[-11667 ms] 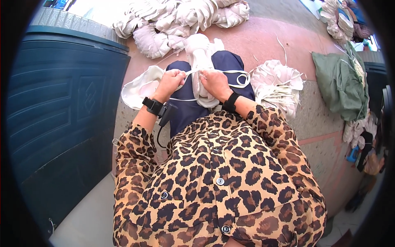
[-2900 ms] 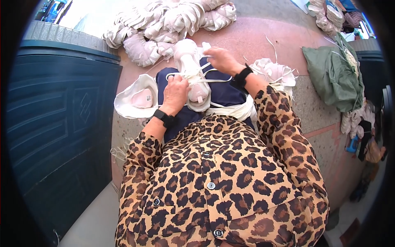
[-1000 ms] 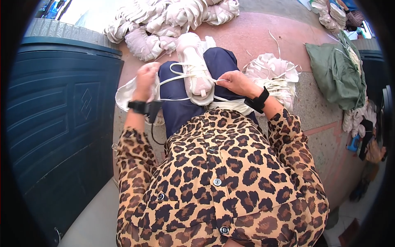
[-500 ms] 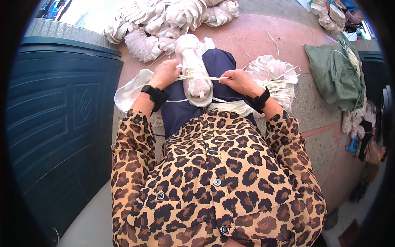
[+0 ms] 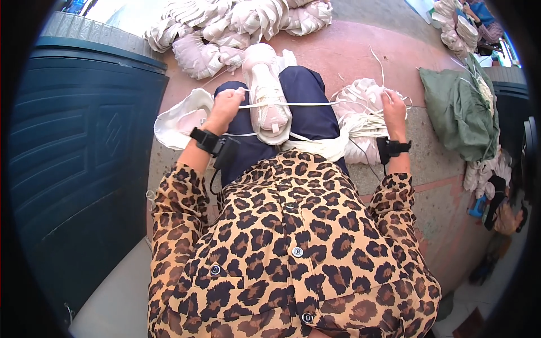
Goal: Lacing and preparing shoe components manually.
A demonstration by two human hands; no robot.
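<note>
A pale pink and white shoe upper (image 5: 261, 62) lies lengthwise between my dark-trousered knees, its heel end toward me. A white shoelace (image 5: 310, 103) stretches across it from side to side. My left hand (image 5: 227, 108), at the upper's left edge, is closed with the lace in its fingers. Farther out to the right, my right hand (image 5: 395, 112) pinches the lace high up, in front of a bundle of similar uppers (image 5: 360, 93). A hank of white laces (image 5: 324, 148) drapes over my right thigh. Another white upper (image 5: 179, 127) rests left of my left knee.
A large heap of pale shoe uppers (image 5: 248, 22) lies on the floor ahead. The dark blue panelled door (image 5: 84, 124) stands close on my left. On the right are a green sack (image 5: 456, 107) and, beyond it, another person (image 5: 487, 25) beside more uppers.
My right hand has moved outward to the right and turned upright, drawing the lace out longer and straighter across the upper. My left hand has stayed nearly in place.
</note>
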